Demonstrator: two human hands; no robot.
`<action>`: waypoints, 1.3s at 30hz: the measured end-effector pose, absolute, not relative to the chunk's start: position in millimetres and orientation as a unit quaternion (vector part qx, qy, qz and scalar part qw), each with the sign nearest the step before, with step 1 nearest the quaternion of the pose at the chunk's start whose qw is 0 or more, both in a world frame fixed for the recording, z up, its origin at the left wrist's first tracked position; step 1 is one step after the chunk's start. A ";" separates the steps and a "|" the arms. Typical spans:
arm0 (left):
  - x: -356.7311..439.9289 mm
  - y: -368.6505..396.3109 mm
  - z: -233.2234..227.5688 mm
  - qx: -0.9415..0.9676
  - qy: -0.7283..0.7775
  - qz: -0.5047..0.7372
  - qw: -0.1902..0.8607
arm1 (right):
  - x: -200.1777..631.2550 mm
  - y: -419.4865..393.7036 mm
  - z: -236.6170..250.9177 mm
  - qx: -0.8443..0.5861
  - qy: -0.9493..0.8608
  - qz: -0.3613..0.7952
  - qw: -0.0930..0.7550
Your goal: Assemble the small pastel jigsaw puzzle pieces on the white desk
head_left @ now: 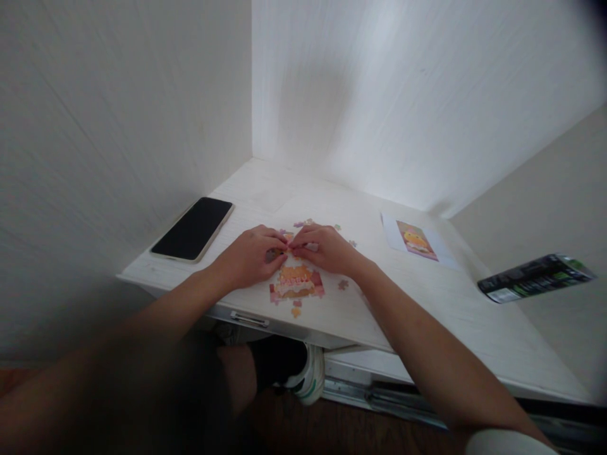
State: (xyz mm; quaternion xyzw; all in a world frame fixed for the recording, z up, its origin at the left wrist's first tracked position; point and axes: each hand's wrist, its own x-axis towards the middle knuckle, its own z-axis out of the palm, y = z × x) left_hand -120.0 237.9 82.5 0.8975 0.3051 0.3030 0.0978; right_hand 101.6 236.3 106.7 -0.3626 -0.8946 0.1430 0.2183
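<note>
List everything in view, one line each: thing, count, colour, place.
desk: one, white, in a corner between white walls
phone: one, black screen, face up at the desk's left edge
puzzle: one part-built patch, orange and pink, near the front edge below the hands
loose pieces: several, pale pink and orange, scattered around the hands
picture sheet: one, white with an orange and pink print, right of the hands
box: one, black with green, at far right
shoe: one, white with green, under the desk
left hand: fingertips meet the right hand's over a piece
right hand: fingertips pinched at the same spot
</note>
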 end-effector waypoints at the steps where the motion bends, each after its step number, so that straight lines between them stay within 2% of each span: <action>1: -120.0 237.5 82.5 0.899 0.303 0.302 0.096 | 103.4 236.5 107.7 -0.364 -0.893 0.142 0.223; 30: -117.4 231.9 86.5 0.924 0.282 0.256 0.046 | 111.9 236.3 117.6 -0.347 -0.911 0.134 0.179; 35: -117.2 229.6 87.1 0.913 0.300 0.268 0.065 | 113.3 237.0 116.2 -0.346 -0.908 0.146 0.185; 39: -123.0 228.8 94.0 0.879 0.346 0.325 0.055 | 113.2 236.5 113.3 -0.343 -0.907 0.147 0.194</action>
